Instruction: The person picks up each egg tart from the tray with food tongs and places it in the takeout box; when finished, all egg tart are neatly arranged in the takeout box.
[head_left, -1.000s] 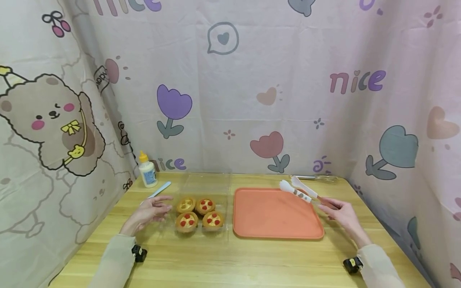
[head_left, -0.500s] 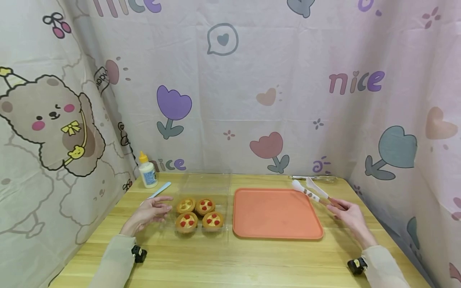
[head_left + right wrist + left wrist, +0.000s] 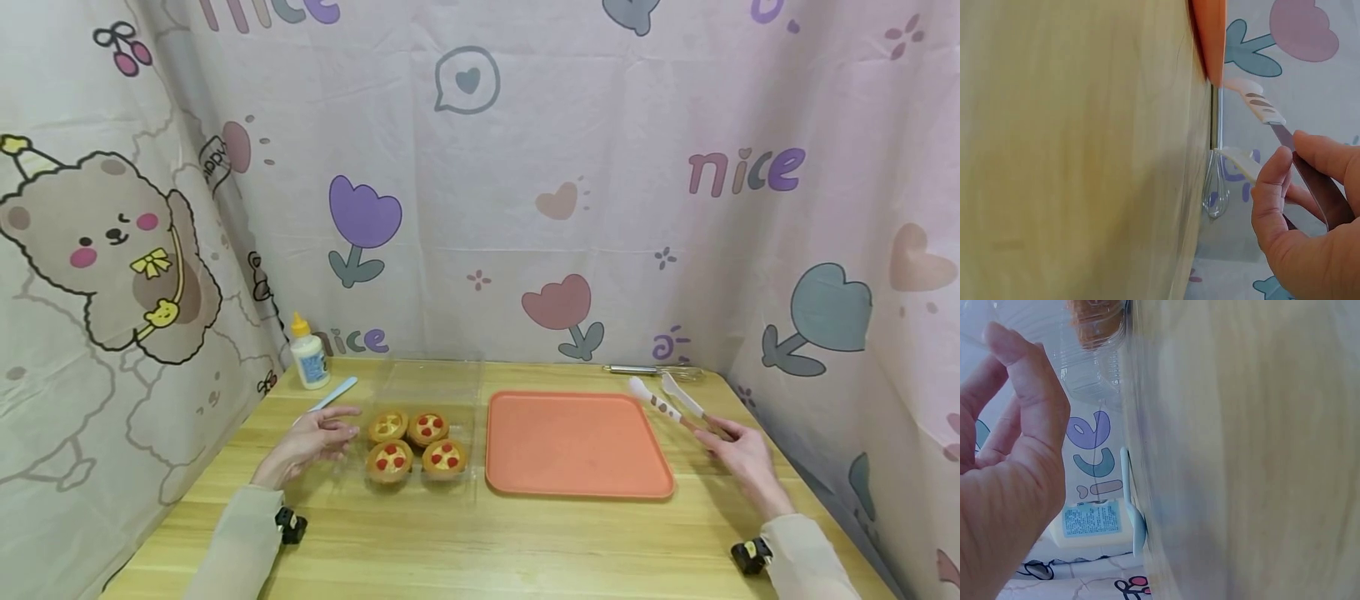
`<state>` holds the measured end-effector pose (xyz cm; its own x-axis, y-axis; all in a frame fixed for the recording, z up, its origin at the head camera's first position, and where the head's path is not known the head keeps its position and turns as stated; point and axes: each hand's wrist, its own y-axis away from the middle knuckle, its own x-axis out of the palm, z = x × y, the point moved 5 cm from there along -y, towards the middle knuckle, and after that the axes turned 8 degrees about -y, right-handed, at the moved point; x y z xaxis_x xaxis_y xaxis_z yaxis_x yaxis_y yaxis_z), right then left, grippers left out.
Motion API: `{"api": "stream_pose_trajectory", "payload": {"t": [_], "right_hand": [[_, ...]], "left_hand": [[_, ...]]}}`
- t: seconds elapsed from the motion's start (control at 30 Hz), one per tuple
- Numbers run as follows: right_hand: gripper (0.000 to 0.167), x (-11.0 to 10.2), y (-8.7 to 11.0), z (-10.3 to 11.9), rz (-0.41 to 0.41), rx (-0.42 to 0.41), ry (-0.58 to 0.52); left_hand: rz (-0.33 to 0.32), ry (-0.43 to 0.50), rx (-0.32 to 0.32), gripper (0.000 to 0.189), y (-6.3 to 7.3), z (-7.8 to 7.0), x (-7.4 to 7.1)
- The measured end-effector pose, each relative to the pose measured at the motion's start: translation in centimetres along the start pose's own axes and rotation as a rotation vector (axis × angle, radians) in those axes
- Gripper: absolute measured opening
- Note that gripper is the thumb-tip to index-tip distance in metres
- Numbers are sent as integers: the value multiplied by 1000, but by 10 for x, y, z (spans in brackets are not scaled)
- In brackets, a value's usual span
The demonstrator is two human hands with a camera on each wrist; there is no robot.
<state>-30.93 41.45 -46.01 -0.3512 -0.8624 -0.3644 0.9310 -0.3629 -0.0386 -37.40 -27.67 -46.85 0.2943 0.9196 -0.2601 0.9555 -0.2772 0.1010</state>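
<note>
My right hand [image 3: 746,462] grips food tongs [image 3: 667,404] with white, brown-spotted tips and brown metal arms. Thumb and fingers hold the two arms, and the tips stand apart, raised beyond the right end of an orange tray [image 3: 577,450]. Nothing lies between the tips. In the right wrist view the tongs [image 3: 1319,181] run between thumb and fingers. My left hand [image 3: 307,446] is beside a clear plastic box [image 3: 468,479], its relaxed fingers overlapping the box's left edge. Several egg tarts [image 3: 389,461] sit in the box, most topped with red pieces.
A white bottle with a yellow nozzle [image 3: 310,360] stands at the back left. A light-blue spatula [image 3: 335,393] lies behind my left hand. A wire whisk [image 3: 660,371] lies along the table's back edge. A patterned curtain [image 3: 465,208] encloses the table.
My right hand has moved to the right with the tongs, whose tips have gone from over the tray's back right corner to beyond its right end. The left hand has stayed put.
</note>
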Motion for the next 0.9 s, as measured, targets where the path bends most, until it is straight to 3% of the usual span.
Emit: {"api": "stream_pose_trajectory", "payload": {"t": [0.27,0.4,0.63,0.9], "right_hand": [[65,-7,1,-3,4,15,38],[69,-7,1,-4,101,7,8],[68,-8,-2,-5,257,-28,-2],[69,-10,-3,-9,388,58,6]], "left_hand": [[17,19,19,56,-1,0,0],[23,18,30,50,0,-1,0],[23,-5,28,57,0,0,-1],[21,-24,34,53,0,-1,0]]}}
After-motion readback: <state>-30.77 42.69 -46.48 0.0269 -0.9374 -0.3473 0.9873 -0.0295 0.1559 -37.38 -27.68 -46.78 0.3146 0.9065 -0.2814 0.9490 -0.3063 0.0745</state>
